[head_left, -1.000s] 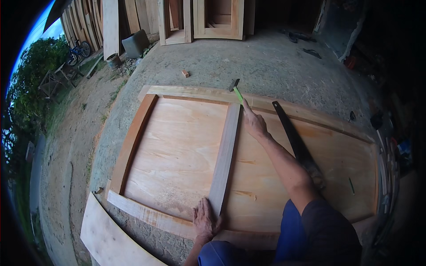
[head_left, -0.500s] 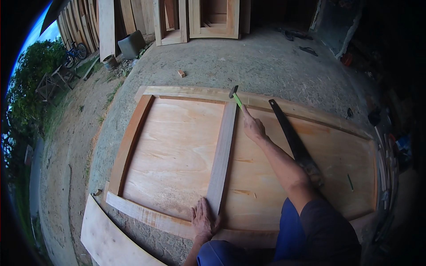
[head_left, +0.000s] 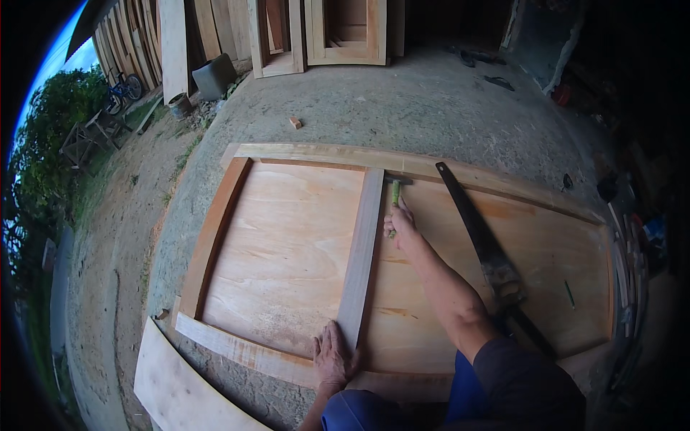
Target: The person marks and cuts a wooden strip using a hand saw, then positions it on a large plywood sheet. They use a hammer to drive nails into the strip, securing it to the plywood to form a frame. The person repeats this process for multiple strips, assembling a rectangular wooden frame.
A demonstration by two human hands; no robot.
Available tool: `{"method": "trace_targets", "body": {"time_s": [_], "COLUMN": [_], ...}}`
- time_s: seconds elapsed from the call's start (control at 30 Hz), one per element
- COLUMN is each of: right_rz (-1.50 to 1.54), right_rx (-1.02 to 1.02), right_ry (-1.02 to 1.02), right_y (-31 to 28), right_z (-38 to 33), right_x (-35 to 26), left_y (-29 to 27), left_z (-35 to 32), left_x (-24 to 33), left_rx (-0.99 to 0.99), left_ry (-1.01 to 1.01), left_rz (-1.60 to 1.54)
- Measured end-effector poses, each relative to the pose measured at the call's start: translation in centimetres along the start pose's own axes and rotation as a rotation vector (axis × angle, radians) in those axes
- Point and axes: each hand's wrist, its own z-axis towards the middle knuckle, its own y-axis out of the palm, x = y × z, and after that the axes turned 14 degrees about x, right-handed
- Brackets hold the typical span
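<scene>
Left hand (head_left: 332, 357), fingers spread, presses the slat's (head_left: 361, 251) near end, frame centre. Right hand (head_left: 400, 224) grips a green-handled hammer (head_left: 394, 192), head partly hidden. Handsaw (head_left: 483, 244) right, handle indistinct.

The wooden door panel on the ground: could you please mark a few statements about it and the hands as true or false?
1. The right hand holds a green-handled hammer near the far rail. True.
2. The left hand rests flat at the near end of the middle slat. True.
3. The handsaw lies left of the middle slat. False: it lies to the right, on the panel.
4. The middle slat is lifted clear of the panel. False: it lies on it.
5. Both hands grip the handsaw. False: neither touches it.
</scene>
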Motion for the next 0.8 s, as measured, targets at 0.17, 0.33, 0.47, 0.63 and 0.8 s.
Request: {"method": "trace_targets", "body": {"time_s": [0.17,0.33,0.47,0.63,0.8], "right_rz": [-0.056,-0.152,-0.365,-0.723,-0.946], "right_rx": [0.028,-0.009,-0.091,-0.374,-0.751], "right_ry": [-0.058,-0.113,-0.201,-0.691,-0.95], "right_y": [-0.4,-0.9,-7.5,-15.5,-19.4], "right_z": [-0.7,-2.9,-7.4,-22.0,-31.2], "right_x": [0.0,0.9,1.3,8.6,11.5], "left_y": [-0.3,-0.4,0.5,-1.7,-3.9], "left_z": [-0.1,-0.3,0.2,-2.0,-3.4], "left_x": [0.2,-0.1,0.3,-6.3,-7.4], "left_rx": [-0.002,0.042,0.066,0.169,0.055], "left_ry": [-0.026,-0.014,0.013,0.0,-0.197], "left_rz": [-0.023,-0.011,-0.141,0.051,0.035]}}
